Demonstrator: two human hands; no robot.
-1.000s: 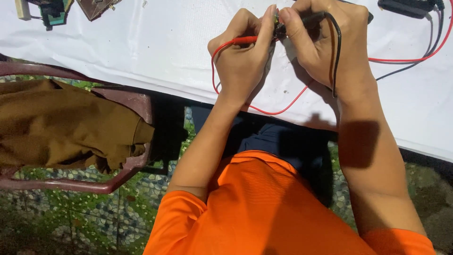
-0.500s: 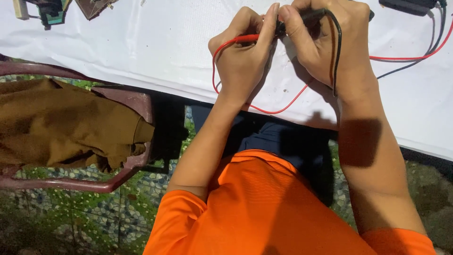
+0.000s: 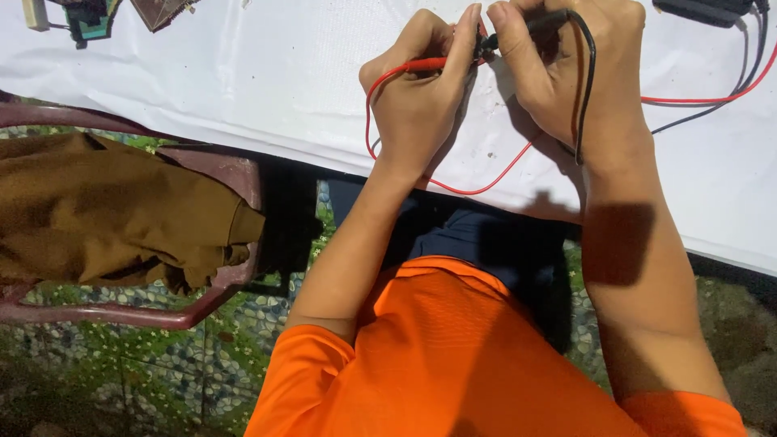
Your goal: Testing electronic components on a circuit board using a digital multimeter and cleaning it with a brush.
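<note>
Left hand (image 3: 417, 101) pinches a slim red plastic test probe (image 3: 425, 65); right hand (image 3: 566, 77) is closed on a matching black probe (image 3: 534, 23) — their tips meet between the fingertips, above the white table covering (image 3: 243, 81). Both probes look light and rigid, best held at the barrel, while the thin red lead (image 3: 477, 188) and black lead (image 3: 589, 81) trail limply — apt to snag.
</note>
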